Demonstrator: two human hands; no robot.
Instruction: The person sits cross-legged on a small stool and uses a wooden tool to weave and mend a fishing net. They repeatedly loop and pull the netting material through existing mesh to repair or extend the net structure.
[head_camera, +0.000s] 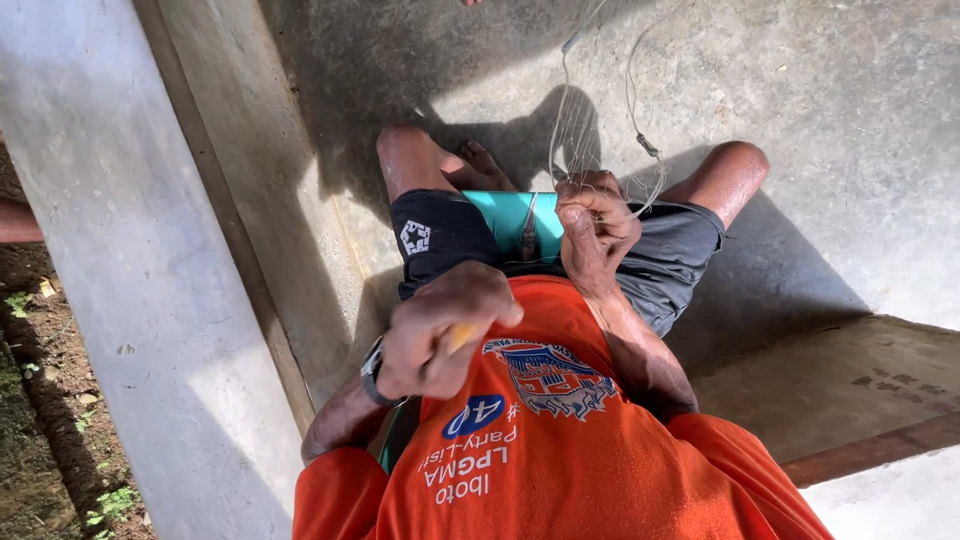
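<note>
Hands busy: our right hand (597, 230) pinches the fishing net (578, 140) over the teal cloth (505, 215); left hand (440, 335) fisted around a yellow tool (461, 336).

— How is the light behaving here?

— Hard sun is coming in from about 9 o'clock, washing the concrete ledge (110, 250) nearly white and blowing out detail there. The floor (830, 110) toward 2 o'clock is glaring pale too.

— And the shadows?

— A dense, sharp-edged one is falling across the top toward 11 o'clock, and another is pooling at 4 o'clock beside the person's legs. The orange shirt (560, 470) is glowing, saturated.

— Is anything looking soft?

— The thin net lines (580, 120) at 12 o'clock are barely resolving. Straight edges are bowing slightly toward the corners.
</note>
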